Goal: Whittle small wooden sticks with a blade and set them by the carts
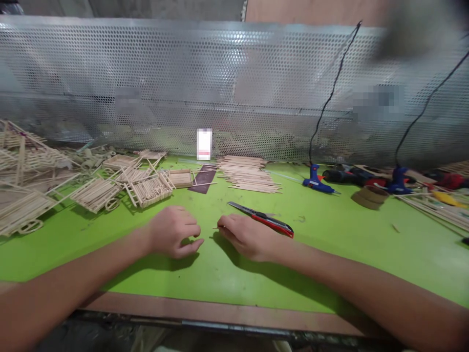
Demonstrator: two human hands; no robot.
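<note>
My left hand [175, 231] hovers just over the green tabletop, its thumb apart from its bent fingers and nothing visible between them. Facing it, my right hand [249, 235] is closed in a pinch on a thin wooden stick [215, 227], of which only a short pale end pokes out toward the left hand. Just behind the right hand lies a red and black utility knife [273, 222], blade out and pointing left. A stack of wooden sticks [249, 173] lies farther back. Nearest the left hand is a small stick-built cart [152, 190] holding short pieces.
More stick carts [97, 193] crowd the left side. A dark sheet [203, 179] lies by the sticks. Two blue glue guns, one nearer [317, 181] and one farther right [400, 182], trail black cords. A brown tape roll [370, 197] sits between them. Perforated metal panel [164, 73] backs the table.
</note>
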